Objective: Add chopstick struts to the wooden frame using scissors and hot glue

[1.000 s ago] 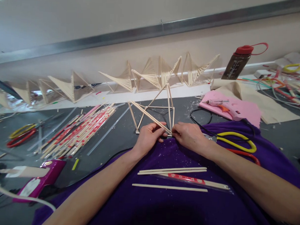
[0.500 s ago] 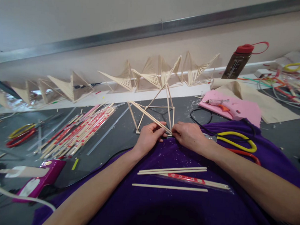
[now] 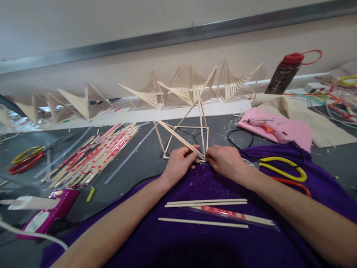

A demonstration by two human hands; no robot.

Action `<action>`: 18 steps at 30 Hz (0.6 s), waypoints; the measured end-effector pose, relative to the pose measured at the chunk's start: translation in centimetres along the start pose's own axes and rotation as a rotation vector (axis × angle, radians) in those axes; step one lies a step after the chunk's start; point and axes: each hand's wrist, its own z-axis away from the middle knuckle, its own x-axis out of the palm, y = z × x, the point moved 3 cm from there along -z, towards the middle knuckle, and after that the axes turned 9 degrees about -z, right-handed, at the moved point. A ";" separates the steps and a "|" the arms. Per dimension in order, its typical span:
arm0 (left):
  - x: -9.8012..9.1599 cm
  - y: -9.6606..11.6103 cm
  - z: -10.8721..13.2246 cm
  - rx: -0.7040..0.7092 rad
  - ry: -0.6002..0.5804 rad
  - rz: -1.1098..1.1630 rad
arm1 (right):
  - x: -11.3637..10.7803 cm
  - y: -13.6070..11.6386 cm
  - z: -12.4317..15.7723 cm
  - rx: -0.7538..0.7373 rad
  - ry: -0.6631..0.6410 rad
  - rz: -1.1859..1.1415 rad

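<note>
A frame of wooden chopsticks (image 3: 191, 127) stands on the grey table in front of me, with slanting sticks rising from its base. My left hand (image 3: 180, 160) is closed, pinching a slanting chopstick (image 3: 178, 138) near its lower end. At the frame's near right corner, the fingers of my right hand (image 3: 224, 159) are pressed together on the stick ends; the exact grip is partly hidden. Below my hands, loose chopsticks (image 3: 205, 202) and a red-and-clear wrapped pair (image 3: 237, 215) lie on purple cloth (image 3: 192, 244).
Wrapped chopsticks (image 3: 98, 158) and red-yellow scissors (image 3: 27, 160) lie left, near a magenta power strip (image 3: 51, 213). At right are a glue gun (image 3: 268, 125) on pink material, more scissors (image 3: 282, 167) and a bottle (image 3: 286, 73). Finished-looking stick models (image 3: 144, 93) line the wall.
The view has shifted very slightly. Both hands keep the same hold at the frame's near right corner, and nothing else has visibly moved.
</note>
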 end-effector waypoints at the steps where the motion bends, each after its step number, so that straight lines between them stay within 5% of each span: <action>1: 0.0 0.0 0.0 0.002 0.001 -0.002 | 0.0 0.0 0.0 0.001 0.002 -0.003; 18: -0.1 0.0 0.1 0.017 -0.032 0.070 | 0.0 0.6 -0.1 -0.043 -0.012 -0.049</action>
